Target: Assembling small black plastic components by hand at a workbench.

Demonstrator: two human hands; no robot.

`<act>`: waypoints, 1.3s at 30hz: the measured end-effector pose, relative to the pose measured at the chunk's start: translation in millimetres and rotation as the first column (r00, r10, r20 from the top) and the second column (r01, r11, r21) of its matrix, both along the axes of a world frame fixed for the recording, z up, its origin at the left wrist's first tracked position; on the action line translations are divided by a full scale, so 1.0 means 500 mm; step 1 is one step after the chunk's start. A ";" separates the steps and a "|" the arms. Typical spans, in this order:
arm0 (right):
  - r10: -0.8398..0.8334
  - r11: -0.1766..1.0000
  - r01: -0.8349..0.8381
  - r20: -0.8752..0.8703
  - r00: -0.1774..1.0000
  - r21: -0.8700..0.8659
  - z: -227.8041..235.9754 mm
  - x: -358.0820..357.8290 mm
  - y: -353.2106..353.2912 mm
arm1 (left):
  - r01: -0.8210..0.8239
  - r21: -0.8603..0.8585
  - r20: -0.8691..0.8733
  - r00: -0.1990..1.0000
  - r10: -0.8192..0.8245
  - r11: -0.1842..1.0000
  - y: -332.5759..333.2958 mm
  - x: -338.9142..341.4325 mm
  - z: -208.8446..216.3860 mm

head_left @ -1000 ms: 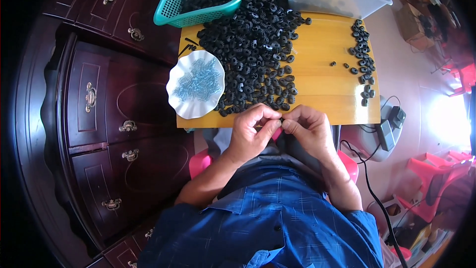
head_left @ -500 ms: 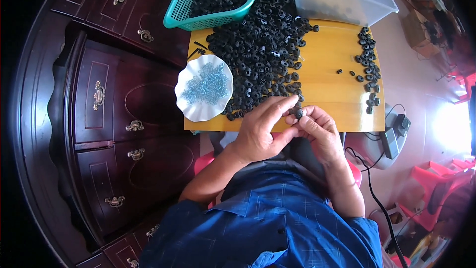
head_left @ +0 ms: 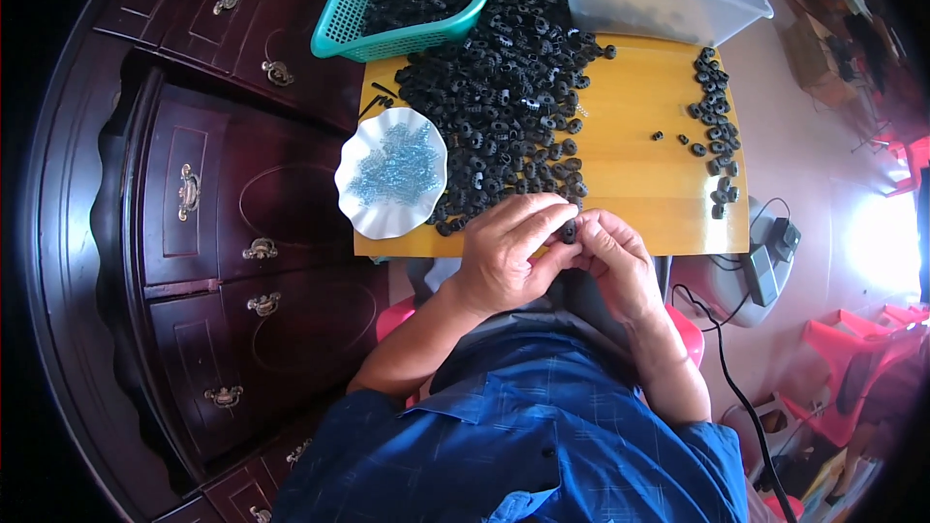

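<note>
Between both hands, at the table's front edge, is a small black ridged round plastic piece (head_left: pixel 569 230). My left hand (head_left: pixel 511 250) pinches it from the left with thumb and fingers. My right hand (head_left: pixel 616 257) closes on it from the right, its fingertips meeting the left ones. Part of the piece is hidden by the fingers. Just beyond the hands spreads a large heap of similar black pieces (head_left: pixel 494 97). To the left of the heap stands a white scalloped dish (head_left: pixel 366 217) holding many small bluish metal springs (head_left: pixel 395 165).
A green plastic basket (head_left: pixel 334 34) full of black parts and a clear plastic bin (head_left: pixel 668 5) stand at the back of the yellow table (head_left: pixel 639 174). More black pieces (head_left: pixel 717 121) line its right edge. A dark wooden cabinet (head_left: pixel 281 174) flanks the left; a power adapter (head_left: pixel 760 271) lies right.
The left fingers have closed on the black piece, which has moved slightly left and turned. The hands are closer together. The whole view has shifted a little.
</note>
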State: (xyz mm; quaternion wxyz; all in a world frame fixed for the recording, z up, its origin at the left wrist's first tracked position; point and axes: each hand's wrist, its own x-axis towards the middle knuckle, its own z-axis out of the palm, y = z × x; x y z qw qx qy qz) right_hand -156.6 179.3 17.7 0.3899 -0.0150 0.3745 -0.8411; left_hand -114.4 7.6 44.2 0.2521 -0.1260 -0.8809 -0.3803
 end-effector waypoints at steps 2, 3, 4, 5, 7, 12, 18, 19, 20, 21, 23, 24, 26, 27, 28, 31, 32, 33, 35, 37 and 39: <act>0.005 0.999 -0.004 0.016 1.000 -0.039 -0.016 -0.001 0.006 | 0.012 0.024 0.020 1.000 -0.012 1.000 0.000 -0.001 -0.001; -0.002 0.999 0.003 0.018 1.000 -0.034 -0.018 -0.001 0.008 | 0.013 0.049 0.038 0.999 -0.015 0.999 0.002 0.000 -0.001; 0.000 0.999 0.001 0.019 1.000 -0.032 -0.018 -0.001 0.007 | 0.019 0.053 0.039 0.999 -0.021 0.998 0.001 0.000 -0.001; 0.002 1.000 -0.001 0.021 1.000 -0.030 -0.018 -0.001 0.005 | 0.021 0.053 0.041 0.999 -0.023 0.998 0.001 -0.001 -0.001; -0.001 0.999 0.001 0.024 1.000 -0.033 -0.011 -0.002 0.004 | 0.020 0.068 0.054 0.998 -0.023 0.997 0.002 -0.001 -0.001; 0.039 0.999 -0.039 0.001 0.999 0.007 -0.001 -0.005 -0.001 | 0.035 0.045 0.056 0.998 -0.038 0.998 0.002 -0.007 0.010; 0.047 0.998 -0.044 -0.062 0.997 0.055 -0.014 -0.001 -0.003 | 0.045 -0.031 0.033 0.998 -0.044 0.999 -0.005 -0.007 0.008; 0.035 0.996 -0.028 -0.084 0.996 0.090 -0.008 0.000 -0.004 | 0.046 -0.043 0.031 0.999 -0.045 0.998 -0.004 -0.007 0.008; 0.048 0.994 -0.034 -0.140 0.989 0.105 -0.011 -0.002 -0.001 | 0.041 -0.056 0.023 0.999 -0.040 0.998 -0.003 -0.007 0.010; 0.061 0.992 -0.038 -0.196 0.979 0.119 -0.014 -0.004 0.001 | 0.043 -0.029 0.065 0.997 -0.041 0.999 0.001 -0.004 0.013; 0.043 0.985 0.001 -0.247 0.968 0.174 -0.004 -0.001 -0.004 | 0.069 0.004 0.141 0.988 -0.069 0.998 -0.001 0.000 0.015; 0.037 0.982 0.013 -0.262 0.964 0.189 -0.002 0.000 -0.007 | 0.094 0.047 0.177 0.979 -0.101 0.994 -0.007 0.001 0.020; 0.118 0.965 -0.042 -0.287 0.951 0.258 0.000 -0.003 0.003 | 0.145 0.133 0.213 0.962 -0.171 0.980 -0.026 0.002 0.027; 0.173 0.953 -0.075 -0.323 0.930 0.294 -0.006 -0.005 0.007 | 0.163 0.155 0.297 0.933 -0.203 0.974 -0.039 0.003 0.028; 0.177 0.957 -0.085 -0.323 0.930 0.277 -0.008 -0.003 0.002 | 0.179 0.178 0.380 0.895 -0.235 0.968 -0.050 0.005 0.032; 0.221 0.949 -0.144 -0.264 0.939 0.280 -0.012 0.002 0.000 | 0.191 0.241 0.508 0.811 -0.291 0.952 -0.067 -0.003 0.044; 0.217 0.951 -0.141 -0.273 0.937 0.273 -0.011 0.003 -0.001 | 0.161 0.250 0.562 0.779 -0.278 0.955 -0.079 -0.010 0.052; 0.214 0.947 -0.127 -0.284 0.935 0.295 -0.010 0.004 0.000 | 0.099 0.286 0.630 0.731 -0.264 0.953 -0.096 -0.017 0.056; 0.222 0.940 -0.119 -0.310 0.924 0.319 -0.017 0.003 0.002 | 0.070 0.206 0.635 0.749 -0.187 0.976 -0.145 -0.052 0.062; 0.225 0.940 -0.116 -0.325 0.919 0.320 -0.025 0.002 0.004 | -0.089 0.246 0.565 0.823 -0.068 0.965 -0.200 -0.100 0.068; 0.235 0.940 -0.124 -0.339 0.911 0.318 -0.024 0.001 0.003 | -0.169 0.229 0.484 0.874 0.039 0.959 -0.257 -0.142 0.095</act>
